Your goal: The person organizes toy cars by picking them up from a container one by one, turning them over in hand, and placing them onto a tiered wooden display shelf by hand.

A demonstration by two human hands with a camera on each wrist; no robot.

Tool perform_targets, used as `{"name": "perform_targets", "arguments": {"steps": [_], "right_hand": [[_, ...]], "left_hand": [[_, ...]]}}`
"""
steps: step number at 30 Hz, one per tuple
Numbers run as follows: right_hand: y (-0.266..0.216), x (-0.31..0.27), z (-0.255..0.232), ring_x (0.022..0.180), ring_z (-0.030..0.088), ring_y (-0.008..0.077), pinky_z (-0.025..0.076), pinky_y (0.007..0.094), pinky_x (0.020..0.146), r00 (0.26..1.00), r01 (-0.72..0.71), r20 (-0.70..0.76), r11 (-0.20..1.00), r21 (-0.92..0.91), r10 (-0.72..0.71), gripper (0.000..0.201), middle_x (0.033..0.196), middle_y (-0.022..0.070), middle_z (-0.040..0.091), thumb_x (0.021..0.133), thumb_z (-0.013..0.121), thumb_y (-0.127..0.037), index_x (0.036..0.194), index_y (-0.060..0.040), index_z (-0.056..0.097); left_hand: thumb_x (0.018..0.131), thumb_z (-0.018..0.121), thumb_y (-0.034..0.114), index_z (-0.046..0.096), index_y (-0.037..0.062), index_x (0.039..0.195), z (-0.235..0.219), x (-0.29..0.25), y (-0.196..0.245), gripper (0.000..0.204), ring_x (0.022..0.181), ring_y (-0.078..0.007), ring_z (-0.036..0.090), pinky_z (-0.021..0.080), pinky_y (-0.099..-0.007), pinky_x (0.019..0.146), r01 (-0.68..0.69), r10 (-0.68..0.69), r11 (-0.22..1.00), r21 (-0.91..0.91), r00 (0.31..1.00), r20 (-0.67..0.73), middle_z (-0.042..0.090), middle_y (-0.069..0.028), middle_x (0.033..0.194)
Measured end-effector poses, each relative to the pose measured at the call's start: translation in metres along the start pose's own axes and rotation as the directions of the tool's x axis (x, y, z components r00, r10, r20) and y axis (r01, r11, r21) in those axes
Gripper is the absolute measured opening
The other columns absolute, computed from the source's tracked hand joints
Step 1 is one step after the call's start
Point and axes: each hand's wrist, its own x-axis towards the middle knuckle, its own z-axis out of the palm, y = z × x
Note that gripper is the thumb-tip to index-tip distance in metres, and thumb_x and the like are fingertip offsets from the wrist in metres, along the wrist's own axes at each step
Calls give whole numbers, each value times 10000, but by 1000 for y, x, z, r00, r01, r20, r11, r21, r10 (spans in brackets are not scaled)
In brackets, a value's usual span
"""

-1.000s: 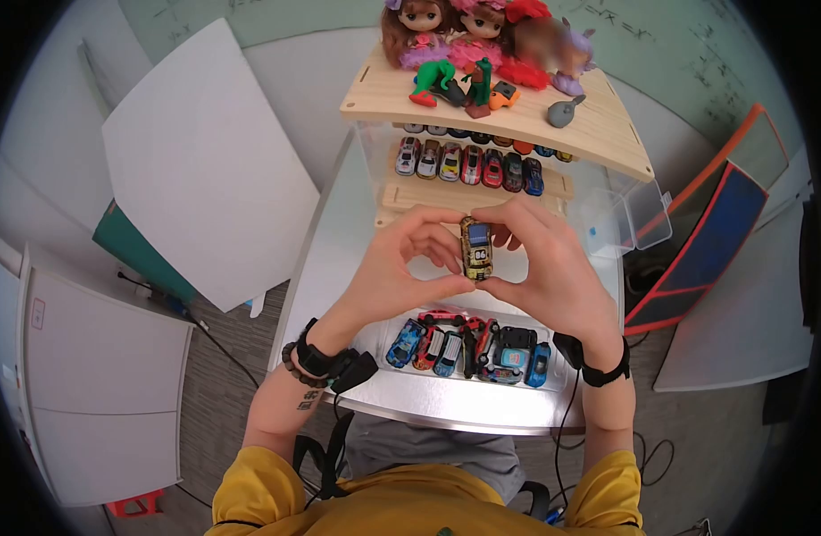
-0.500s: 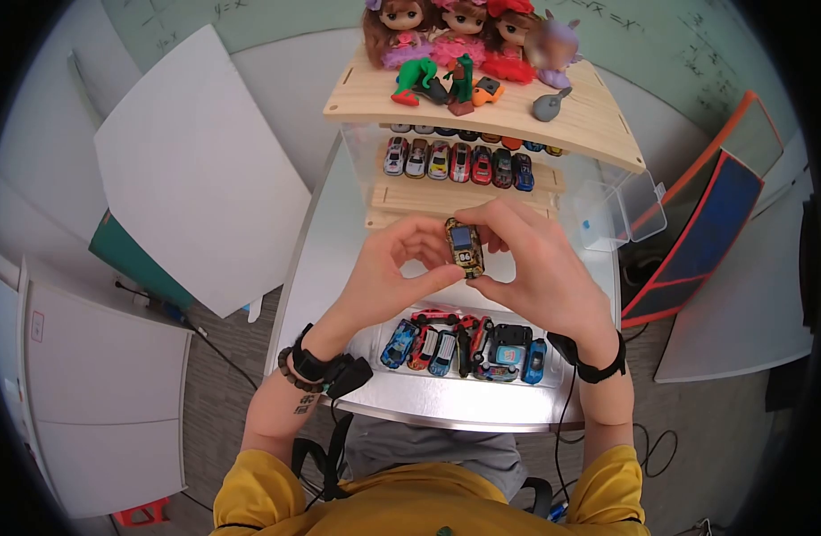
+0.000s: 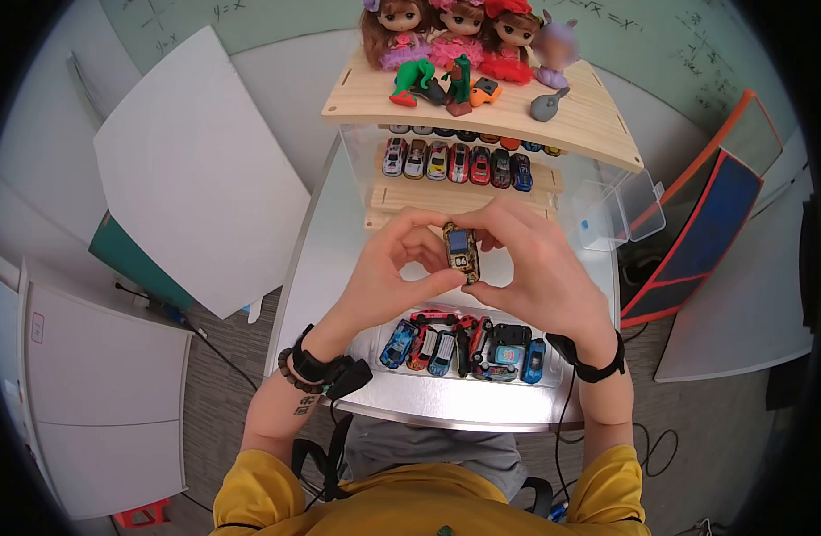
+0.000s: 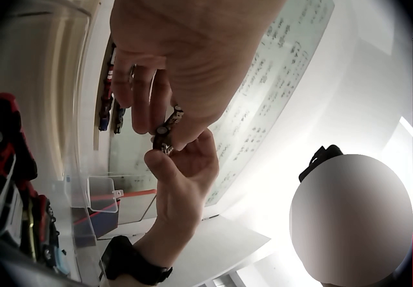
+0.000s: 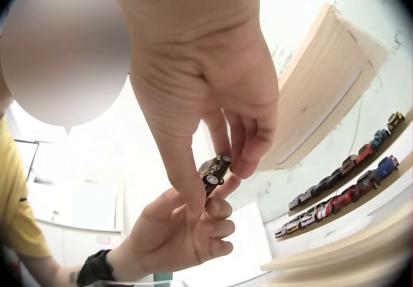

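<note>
A small black-and-gold toy car [image 3: 461, 252] marked 86 is held in the air between both hands, roof facing the head camera. My left hand [image 3: 383, 272] grips its left side with thumb and fingers. On its right side my right hand [image 3: 540, 268] pinches it at both ends with thumb and forefinger. In the left wrist view the car [image 4: 169, 129] sits between the fingertips of both hands; the right wrist view shows its dark side and wheels [image 5: 211, 179]. Below the hands, a clear tray [image 3: 379, 362] holds several toy cars [image 3: 441, 352].
Behind the hands stands a wooden shelf [image 3: 357, 94] with a row of toy cars [image 3: 458, 163] on a lower tier. Dolls [image 3: 455, 45] and small figures stand on top. A clear open box [image 3: 602, 219] is at the right. Cables hang beside the table.
The toy car has moved slightly left in the head view and tilted a little, with both hands still on it. The head view has shifted slightly.
</note>
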Motion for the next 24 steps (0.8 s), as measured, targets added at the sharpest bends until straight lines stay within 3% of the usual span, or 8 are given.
{"name": "perform_targets", "arguments": {"steps": [9,12,15,19,21,24], "right_hand": [[-1,0,0,960,646,374,538,449,830,998,-40,41,999,14,39,560,1035,167,612,699,809,31,1219,-11,605],[0,0,1,1006,640,390,537,455,854,1000,16,-23,999,-34,-17,560,1065,165,609,696,811,29,1215,-18,606],[0,0,1,1043,631,402,536,458,874,1000,11,-27,1000,-24,-12,557,1087,165,603,695,816,22,1209,-25,610],[0,0,-1,1010,638,401,538,458,855,1000,3,-1,999,-45,-3,552,1063,170,612,698,820,16,1207,-17,609],[0,0,-2,993,641,399,540,458,846,1000,-1,6,999,-52,1,551,1051,172,617,700,820,15,1209,-14,608],[-1,0,-1,958,648,394,538,460,823,1000,-1,9,1000,-29,1,548,1020,174,622,704,820,11,1209,-11,608]], "left_hand": [[864,837,14,626,16,1133,1,0,-4,342,931,-114,680,545,-288,873,80,-80,996,-26,997,-4,705,-29,997],[861,845,27,635,19,1104,0,0,0,321,929,-112,678,545,-285,867,83,-82,996,32,997,-11,700,-24,989],[860,850,35,639,23,1095,0,0,-3,315,923,-112,675,544,-281,861,76,-76,997,22,997,-7,694,-17,981],[859,850,29,641,24,1111,1,0,-2,328,922,-111,670,543,-280,852,64,-65,996,56,998,7,688,-21,1009],[862,845,17,643,27,1132,4,1,2,337,929,-109,665,544,-281,846,15,-16,999,-35,999,-49,679,-26,1045],[866,837,7,642,26,1149,4,2,1,344,939,-108,663,544,-281,842,0,-1,1000,-24,999,-51,669,-31,1076]]}}
